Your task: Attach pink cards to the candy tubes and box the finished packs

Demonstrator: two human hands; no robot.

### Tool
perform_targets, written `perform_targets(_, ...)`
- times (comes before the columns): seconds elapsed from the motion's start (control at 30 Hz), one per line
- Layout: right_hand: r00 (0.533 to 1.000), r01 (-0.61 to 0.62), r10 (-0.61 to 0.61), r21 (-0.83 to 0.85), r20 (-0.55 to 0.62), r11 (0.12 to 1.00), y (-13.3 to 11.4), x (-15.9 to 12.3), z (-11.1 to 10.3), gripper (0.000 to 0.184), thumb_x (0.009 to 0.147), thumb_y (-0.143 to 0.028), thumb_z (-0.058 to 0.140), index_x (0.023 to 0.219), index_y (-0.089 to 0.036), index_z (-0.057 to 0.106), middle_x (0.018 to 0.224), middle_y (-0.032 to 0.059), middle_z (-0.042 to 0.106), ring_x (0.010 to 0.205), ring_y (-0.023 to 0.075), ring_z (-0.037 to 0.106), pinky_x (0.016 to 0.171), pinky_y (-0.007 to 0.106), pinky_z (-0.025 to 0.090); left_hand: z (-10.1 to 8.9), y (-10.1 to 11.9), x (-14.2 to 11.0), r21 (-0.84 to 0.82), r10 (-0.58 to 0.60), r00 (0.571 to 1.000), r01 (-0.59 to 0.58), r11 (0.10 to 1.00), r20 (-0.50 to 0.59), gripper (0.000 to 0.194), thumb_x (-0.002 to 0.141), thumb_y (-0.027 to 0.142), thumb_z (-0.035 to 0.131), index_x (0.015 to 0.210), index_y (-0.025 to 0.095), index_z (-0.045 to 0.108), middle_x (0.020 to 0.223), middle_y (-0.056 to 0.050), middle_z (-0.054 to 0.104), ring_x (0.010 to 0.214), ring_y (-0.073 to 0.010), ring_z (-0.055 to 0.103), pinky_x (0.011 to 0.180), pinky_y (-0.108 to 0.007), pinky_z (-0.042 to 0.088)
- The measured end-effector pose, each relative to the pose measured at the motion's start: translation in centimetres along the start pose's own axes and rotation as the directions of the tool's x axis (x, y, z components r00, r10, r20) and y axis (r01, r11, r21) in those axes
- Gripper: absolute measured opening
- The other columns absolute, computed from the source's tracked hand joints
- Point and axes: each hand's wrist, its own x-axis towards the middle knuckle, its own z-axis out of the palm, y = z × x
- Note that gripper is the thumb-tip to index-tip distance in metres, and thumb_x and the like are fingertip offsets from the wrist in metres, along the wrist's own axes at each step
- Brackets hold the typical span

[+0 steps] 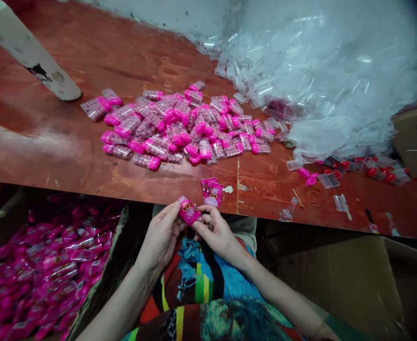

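A small pink printed label is pinched between my two hands, just off the table's front edge. My left hand grips its left side with thumb and fingers. On the other side, my right hand holds the label's lower right corner. Beyond my right fingers, a few more pink labels lie at the table edge. Further back is a heap of clear little boxes with bright pink caps, filled with pale pink balls.
Empty clear plastic cases form a big pile at the back right, with red-capped cases before it. A white bottle stands at the left. Below the table, a carton holds many pink packed pieces; another carton is at right.
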Motion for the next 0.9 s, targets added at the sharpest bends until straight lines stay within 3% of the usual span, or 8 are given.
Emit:
perform_targets(0.1, 1.0, 0.02, -0.02, -0.016, -0.014, 1.0, 0.2, 0.1, -0.4, 0.028, 0.09, -0.04, 0.061, 0.108, -0.023, 0.05, 0.083, -0.0018, 0.059, 0.065, 0.0109, 0.06, 0.061, 0.026, 0.05, -0.4, 0.2, 0.0, 0.03, 0.015, 0.999, -0.014, 0.999, -0.03, 0.024, 0.078, 0.032, 0.073, 0.091, 0.012, 0.073, 0.086, -0.006, 0.073, 0.076, -0.0155, 0.066, 0.071, -0.027, 0.055)
perform_targets(0.23, 0.999, 0.05, -0.05, -0.021, 0.009, 0.999, 0.3, -0.1, -0.3, 0.032, 0.089, -0.038, 0.062, 0.114, -0.023, 0.049, 0.089, 0.0003, 0.06, 0.073, 0.0126, 0.062, 0.065, 0.027, 0.051, -0.5, 0.5, -0.2, 0.018, -0.009, 1.0, 0.01, 1.0, -0.025, 0.021, 0.079, 0.03, 0.071, 0.09, 0.012, 0.073, 0.089, -0.007, 0.074, 0.082, -0.0177, 0.067, 0.076, -0.029, 0.055)
perform_targets(0.4, 0.998, 0.053, -0.053, 0.011, -0.016, 0.999, -0.3, -0.1, -0.7, 0.03, 0.09, -0.039, 0.06, 0.113, -0.022, 0.053, 0.086, -0.001, 0.059, 0.064, 0.0101, 0.06, 0.064, 0.026, 0.05, -0.6, 1.0, -0.3, -0.026, -0.088, 0.996, 0.088, 0.996, 0.025, 0.018, 0.077, 0.025, 0.07, 0.087, 0.011, 0.076, 0.092, -0.01, 0.075, 0.088, -0.0204, 0.068, 0.08, -0.03, 0.056)
perform_targets(0.53, 0.999, 0.044, -0.044, -0.034, -0.013, 0.998, -1.3, 0.1, -2.3, 0.03, 0.089, -0.04, 0.061, 0.114, -0.023, 0.059, 0.088, -0.0009, 0.057, 0.064, 0.0091, 0.057, 0.062, 0.025, 0.049, -1.5, 1.5, -0.3, 0.135, -0.08, 0.996, 0.074, 0.988, 0.043, 0.02, 0.073, 0.027, 0.076, 0.083, 0.01, 0.076, 0.085, -0.01, 0.075, 0.076, -0.0182, 0.068, 0.075, -0.03, 0.056)
perform_targets(0.67, 1.0, 0.007, -0.007, 0.004, 0.02, 1.0, -1.9, 0.3, -3.2, 0.03, 0.087, -0.043, 0.063, 0.11, -0.024, 0.06, 0.079, -0.0029, 0.055, 0.056, 0.0077, 0.053, 0.053, 0.022, 0.045, -2.2, 1.6, -0.5, 0.263, -0.105, 0.993, 0.087, 0.961, 0.054, 0.032, 0.067, 0.028, 0.082, 0.095, 0.014, 0.076, 0.09, -0.009, 0.076, 0.066, -0.0157, 0.068, 0.069, -0.028, 0.056)
perform_targets(0.77, 0.999, -0.017, 0.016, 0.031, 0.032, 0.999, -2.2, 0.3, -3.2, 0.032, 0.086, -0.046, 0.064, 0.108, -0.023, 0.06, 0.075, -0.0037, 0.054, 0.053, 0.0069, 0.049, 0.05, 0.02, 0.043, -2.0, 1.5, -0.8, 0.376, -0.037, 0.997, 0.007, 0.926, 0.072, 0.031, 0.067, 0.029, 0.082, 0.096, 0.018, 0.077, 0.09, -0.007, 0.077, 0.07, -0.0162, 0.069, 0.071, -0.027, 0.056)
perform_targets(0.9, 1.0, -0.017, 0.017, 0.006, -0.002, 1.0, -2.7, 0.3, -3.6, 0.033, 0.087, -0.046, 0.064, 0.109, -0.022, 0.063, 0.074, -0.0029, 0.057, 0.054, 0.0073, 0.049, 0.049, 0.02, 0.042, -1.5, 1.8, -1.0, 0.504, 0.12, 0.992, -0.125, 0.854, 0.043, 0.021, 0.067, 0.032, 0.081, 0.082, 0.017, 0.079, 0.08, -0.006, 0.076, 0.068, -0.0168, 0.067, 0.067, -0.025, 0.055)
